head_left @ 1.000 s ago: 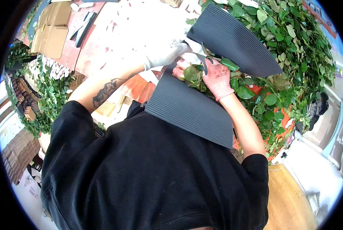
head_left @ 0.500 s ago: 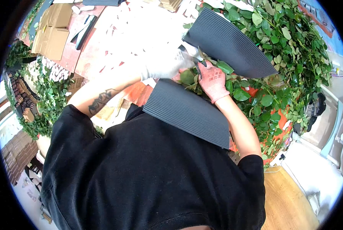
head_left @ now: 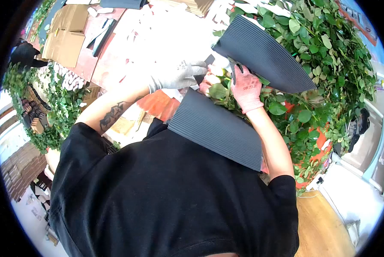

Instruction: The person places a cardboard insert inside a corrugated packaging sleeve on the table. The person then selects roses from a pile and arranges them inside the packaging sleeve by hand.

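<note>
Leafy backdrop [head_left: 335, 64], ribbed dark sheet [head_left: 265, 55]

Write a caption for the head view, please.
Pink-gloved right hand on a leafy bunch between dark ridged sheets, pale-gloved left hand alongside.

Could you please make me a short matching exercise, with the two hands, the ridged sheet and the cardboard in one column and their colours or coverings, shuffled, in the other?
1. Left hand
2. Right hand
3. Ridged sheet
4. Cardboard

A. Dark grey
B. Covered by a pinkish-red glove
C. Brown
D. Covered by a pale greyish-white glove

Right pairs: 1-D, 2-B, 3-A, 4-C.
</note>
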